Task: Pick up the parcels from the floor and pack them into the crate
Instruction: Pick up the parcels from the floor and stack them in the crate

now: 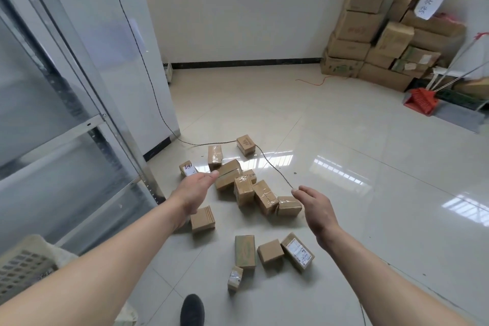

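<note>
Both hands empty: left hand [194,192], right hand [318,210] relaxed above cardboard parcels [244,189], frame centre. I judge them light, stiff; tape slippery, so pinch opposite side faces.

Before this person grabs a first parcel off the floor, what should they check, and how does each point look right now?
1. Left hand free: ok, open, holding nothing.
2. Right hand free: ok, open.
3. Parcels in reach: ok, the cluster of parcels lies just beyond both hands.
4. Black cable clear of parcels: not ok, it runs beside the pile.
5. Crate nearby: ok, at the left.
6. Room inside the crate: cannot tell.
</note>
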`<state>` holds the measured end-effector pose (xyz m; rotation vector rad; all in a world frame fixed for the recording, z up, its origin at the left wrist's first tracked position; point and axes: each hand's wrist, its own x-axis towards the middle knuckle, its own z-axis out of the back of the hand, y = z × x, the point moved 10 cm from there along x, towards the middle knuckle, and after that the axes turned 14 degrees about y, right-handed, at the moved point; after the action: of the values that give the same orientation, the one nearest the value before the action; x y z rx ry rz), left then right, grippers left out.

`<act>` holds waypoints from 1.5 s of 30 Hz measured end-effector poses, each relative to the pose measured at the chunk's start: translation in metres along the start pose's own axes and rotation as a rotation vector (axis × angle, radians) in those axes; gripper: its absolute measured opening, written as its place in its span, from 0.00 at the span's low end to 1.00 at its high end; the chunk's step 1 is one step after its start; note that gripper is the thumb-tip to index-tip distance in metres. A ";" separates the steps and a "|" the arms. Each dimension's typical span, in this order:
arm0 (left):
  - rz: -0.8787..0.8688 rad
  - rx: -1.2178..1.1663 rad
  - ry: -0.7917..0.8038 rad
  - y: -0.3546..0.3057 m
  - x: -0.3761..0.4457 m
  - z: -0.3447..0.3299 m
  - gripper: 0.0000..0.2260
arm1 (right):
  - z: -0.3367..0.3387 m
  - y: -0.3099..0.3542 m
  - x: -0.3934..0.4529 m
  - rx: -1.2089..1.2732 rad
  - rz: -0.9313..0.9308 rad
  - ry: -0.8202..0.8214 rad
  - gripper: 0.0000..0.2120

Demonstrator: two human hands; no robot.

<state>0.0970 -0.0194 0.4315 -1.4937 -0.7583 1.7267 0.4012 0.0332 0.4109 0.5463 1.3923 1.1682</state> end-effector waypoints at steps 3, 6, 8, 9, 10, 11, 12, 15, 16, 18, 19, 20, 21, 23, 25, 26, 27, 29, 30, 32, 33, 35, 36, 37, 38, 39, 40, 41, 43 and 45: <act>0.009 0.010 0.020 -0.003 0.016 0.000 0.21 | 0.004 -0.001 0.010 0.013 -0.020 -0.019 0.23; 0.009 0.019 0.040 -0.007 0.035 0.003 0.17 | 0.004 0.007 0.023 0.014 -0.011 -0.044 0.27; 0.008 0.019 0.050 -0.012 0.050 0.007 0.15 | 0.005 0.015 0.034 0.015 0.004 -0.065 0.29; 0.009 0.017 0.059 -0.015 0.059 0.009 0.13 | 0.005 0.019 0.039 0.015 -0.002 -0.070 0.27; 0.010 0.012 0.068 -0.018 0.068 0.011 0.12 | 0.005 0.022 0.045 0.014 -0.008 -0.078 0.24; 0.012 0.003 0.077 -0.021 0.076 0.013 0.13 | 0.007 0.024 0.053 0.007 -0.014 -0.086 0.23; 0.009 0.000 0.084 -0.026 0.085 0.015 0.14 | 0.008 0.027 0.062 0.004 -0.017 -0.092 0.23; 0.001 0.025 0.119 -0.040 0.108 0.020 0.20 | 0.009 0.041 0.084 -0.004 -0.005 -0.127 0.23; -0.003 0.034 0.128 -0.046 0.116 0.023 0.20 | 0.008 0.045 0.091 0.001 0.003 -0.138 0.23; -0.005 0.045 0.136 -0.055 0.131 0.027 0.16 | 0.007 0.052 0.104 0.012 0.007 -0.151 0.24; -0.003 0.050 0.138 -0.060 0.138 0.028 0.13 | 0.006 0.056 0.109 0.018 0.009 -0.156 0.24; -0.001 0.052 0.139 -0.064 0.144 0.030 0.11 | 0.005 0.057 0.114 0.027 0.008 -0.161 0.24; -0.001 0.052 0.140 -0.068 0.149 0.030 0.10 | 0.005 0.058 0.119 0.037 0.000 -0.161 0.24; -0.003 0.055 0.150 -0.075 0.160 0.031 0.11 | 0.004 0.060 0.128 0.045 -0.014 -0.164 0.24; -0.001 0.051 0.157 -0.080 0.171 0.032 0.13 | 0.006 0.062 0.138 0.041 -0.021 -0.163 0.24; 0.004 0.047 0.153 -0.082 0.178 0.034 0.14 | 0.007 0.063 0.145 0.037 -0.024 -0.161 0.24; 0.007 0.042 0.152 -0.084 0.183 0.035 0.15 | 0.008 0.064 0.151 0.033 -0.027 -0.159 0.23; 0.016 0.033 0.141 -0.086 0.194 0.038 0.20 | 0.012 0.066 0.166 0.034 -0.036 -0.151 0.23; 0.026 0.026 0.133 -0.086 0.201 0.038 0.21 | 0.013 0.067 0.174 0.036 -0.040 -0.140 0.23; 0.046 0.009 0.107 -0.088 0.214 0.041 0.21 | 0.017 0.070 0.193 0.034 -0.040 -0.112 0.23; 0.056 0.004 0.094 -0.089 0.220 0.042 0.19 | 0.020 0.073 0.203 0.030 -0.040 -0.096 0.23; 0.075 -0.006 0.071 -0.093 0.232 0.042 0.11 | 0.026 0.077 0.225 0.021 -0.037 -0.065 0.23; 0.082 -0.022 0.058 -0.095 0.238 0.042 0.08 | 0.030 0.080 0.236 0.015 -0.037 -0.050 0.23; 0.085 -0.036 0.043 -0.098 0.243 0.041 0.08 | 0.034 0.082 0.247 0.007 -0.038 -0.033 0.23; 0.087 -0.046 0.025 -0.101 0.249 0.041 0.07 | 0.038 0.084 0.258 -0.003 -0.039 -0.015 0.23; 0.088 -0.055 0.008 -0.102 0.256 0.041 0.07 | 0.042 0.085 0.269 -0.015 -0.040 0.003 0.23; 0.094 -0.066 -0.005 -0.103 0.263 0.041 0.09 | 0.046 0.086 0.280 -0.027 -0.047 0.017 0.23; 0.103 -0.077 -0.016 -0.101 0.269 0.041 0.11 | 0.050 0.085 0.291 -0.044 -0.056 0.028 0.23; 0.125 -0.102 -0.037 -0.096 0.284 0.041 0.16 | 0.055 0.083 0.312 -0.085 -0.070 0.054 0.23; 0.160 -0.131 -0.052 -0.090 0.300 0.040 0.18 | 0.056 0.080 0.333 -0.107 -0.090 0.069 0.23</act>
<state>0.0494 0.2792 0.3417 -1.6420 -0.8113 1.8719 0.3588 0.3698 0.3374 0.3670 1.3902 1.1902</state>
